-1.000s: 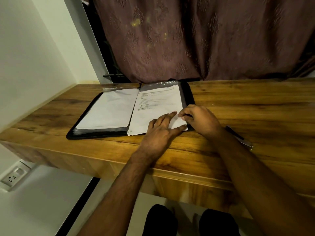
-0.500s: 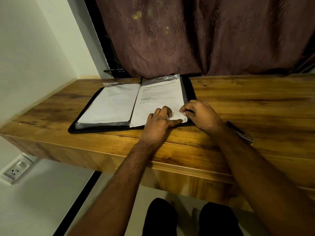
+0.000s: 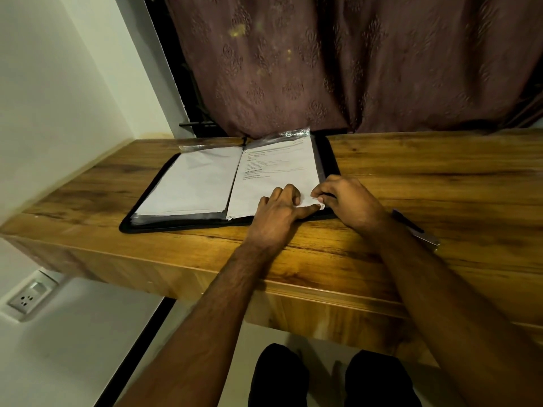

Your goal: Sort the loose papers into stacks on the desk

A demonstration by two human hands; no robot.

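Printed sheet (image 3: 273,177) lies lengthwise away; right hand (image 3: 349,201) fingers seemingly pinch its near corner

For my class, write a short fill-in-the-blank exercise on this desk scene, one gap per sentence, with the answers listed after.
1. The black folder lies ____ on the wooden desk.
2. The right hand pinches the printed sheet at its near right ____.
3. The left hand rests on the ____ page of the folder.
4. A pen lies beside the ____ forearm.

Answers: open; corner; right; right
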